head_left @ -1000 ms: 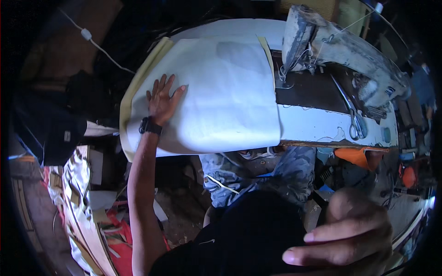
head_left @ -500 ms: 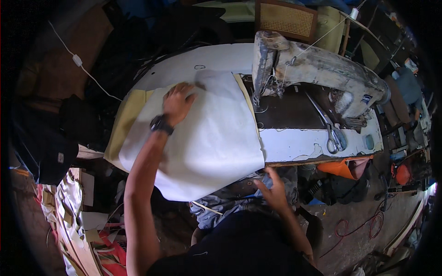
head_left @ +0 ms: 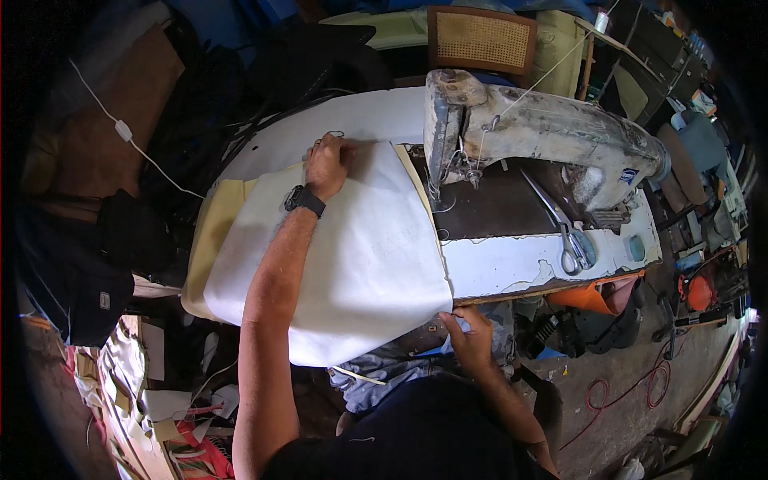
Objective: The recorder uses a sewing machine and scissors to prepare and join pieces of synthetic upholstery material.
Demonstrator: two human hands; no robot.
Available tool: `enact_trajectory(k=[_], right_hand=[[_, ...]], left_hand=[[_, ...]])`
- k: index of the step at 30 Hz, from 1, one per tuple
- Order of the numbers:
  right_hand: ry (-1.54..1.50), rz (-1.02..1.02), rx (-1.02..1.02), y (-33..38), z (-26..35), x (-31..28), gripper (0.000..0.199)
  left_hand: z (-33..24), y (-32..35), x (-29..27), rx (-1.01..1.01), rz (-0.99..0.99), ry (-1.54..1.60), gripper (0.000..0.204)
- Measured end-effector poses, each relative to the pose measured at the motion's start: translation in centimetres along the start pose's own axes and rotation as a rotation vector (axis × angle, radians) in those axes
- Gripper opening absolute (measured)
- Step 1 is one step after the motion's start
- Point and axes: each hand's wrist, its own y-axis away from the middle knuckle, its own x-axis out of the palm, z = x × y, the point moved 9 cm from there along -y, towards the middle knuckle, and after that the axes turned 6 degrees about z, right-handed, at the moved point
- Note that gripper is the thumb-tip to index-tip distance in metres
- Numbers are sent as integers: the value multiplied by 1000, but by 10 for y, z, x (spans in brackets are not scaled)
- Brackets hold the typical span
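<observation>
At centre-left of the frame, a white sheet [head_left: 360,264] lies spread over yellow material [head_left: 212,224], its near edge drooping off the sewing table [head_left: 496,266]. The spreading looks mostly done; its right edge sits beside the sewing machine's [head_left: 552,120] needle area, with no stitching discernible. The left hand [head_left: 326,166] curls its fingers at the sheet's top edge; the right hand [head_left: 472,338] brings 2 fingertips narrowly together at its lower-right corner (whether either grips, I cannot tell). Lower right, an orange pouch-like piece [head_left: 582,298] hangs, contents unreadable.
</observation>
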Motion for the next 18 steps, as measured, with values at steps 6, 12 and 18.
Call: enact_trajectory(k=[6, 12, 18], right_hand=[[263, 15, -295, 15, 40, -10, 21], [-537, 467, 427, 27, 53, 32, 26], [-652, 526, 696, 54, 21, 62, 31]], left_hand=[[-32, 6, -24, 182, -162, -103, 16], [-44, -1, 2, 32, 149, 248, 21], [-41, -13, 16, 82, 214, 149, 20]])
